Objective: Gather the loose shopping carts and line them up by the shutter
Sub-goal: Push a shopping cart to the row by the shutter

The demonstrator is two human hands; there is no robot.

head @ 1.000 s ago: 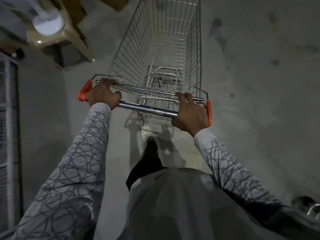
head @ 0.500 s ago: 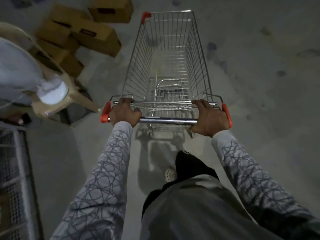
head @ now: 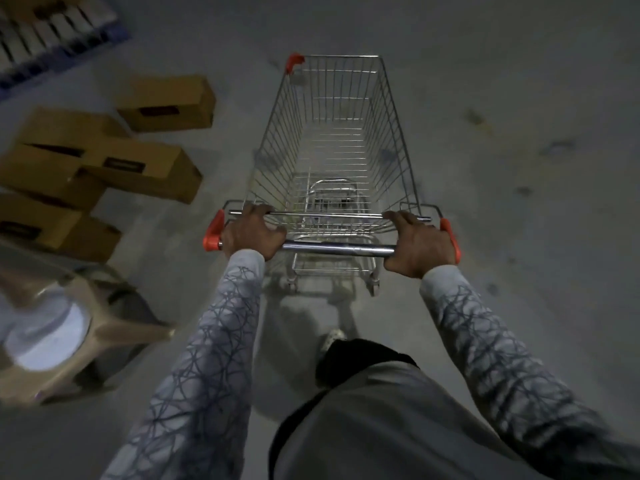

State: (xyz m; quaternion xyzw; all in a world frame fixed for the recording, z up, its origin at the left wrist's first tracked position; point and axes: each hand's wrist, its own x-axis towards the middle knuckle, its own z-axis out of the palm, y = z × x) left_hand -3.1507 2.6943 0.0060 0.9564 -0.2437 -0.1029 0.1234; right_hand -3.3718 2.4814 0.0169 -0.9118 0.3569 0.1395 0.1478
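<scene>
foot: one light perforated shoe (head: 332, 339) on the floor (head: 519, 306) right under me, just behind the cart's rear.
stool: one beige plastic stool (head: 114, 327), blurred, low on my left. One leg points at my left sleeve (head: 221, 341), apart from it. One white round thing (head: 45, 337) sits on it; can't tell what.
left hand: left hand (head: 254, 233) has its fingers curled over the left end of the handle bar (head: 337, 248), right beside a red end cap (head: 212, 233).
right hand: right hand (head: 420, 245) is wrapped round the bar's right end, against the second red cap (head: 450, 237).
cart: one shopping cart (head: 394, 133), mid-floor straight ahead of me, nose pointing away. I see two rear wheels (head: 292, 284) under the bar.
red parts: three in all: the two caps plus one bumper (head: 293, 62) on the basket's far-left corner.
room right: open concrete along the cart's whole right side to the frame edge, only dark stains (head: 557, 147).
room left: narrower lane. The nearest box corner is near the basket's left wall, not touching.
boxes: cardboard boxes (head: 145, 169), four or five along the floor's left edge. They overlap, so I can't separate them; one lies apart, farther out.
room ahead: open floor past the cart's nose.
far-left corner: one pallet (head: 52, 26) with rows of packs, too blurred to count.
</scene>
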